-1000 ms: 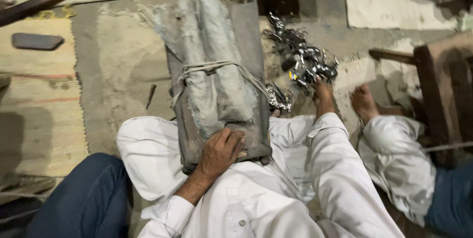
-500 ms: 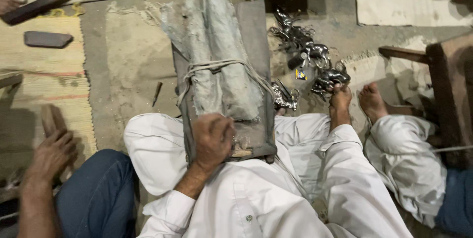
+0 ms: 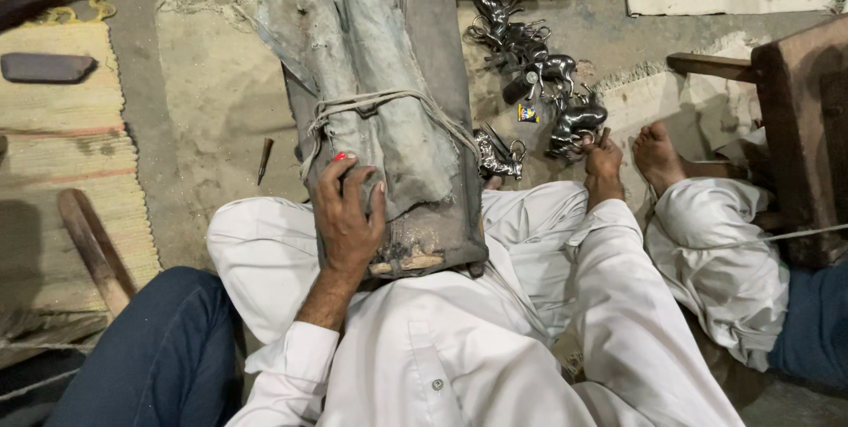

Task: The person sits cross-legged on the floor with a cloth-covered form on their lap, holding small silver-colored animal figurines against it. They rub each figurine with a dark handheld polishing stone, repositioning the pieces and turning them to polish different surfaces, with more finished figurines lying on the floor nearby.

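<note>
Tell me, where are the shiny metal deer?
In the head view, the shiny metal deer lie in a heap on the floor at upper right, just right of the rope-tied grey bundle and above the right hand.

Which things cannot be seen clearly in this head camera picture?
- Right hand: it reaches into the shiny metal animal figures; whether it grips one cannot be told.
- Left hand: the palm lies on the grey rope-tied bundle and hides what is under it; a small red thing shows at a fingertip, too small to identify.
- Wooden furniture: cut off by the right edge.
- Dark-blue-clad leg: its owner is cut off by the bottom edge.
</note>
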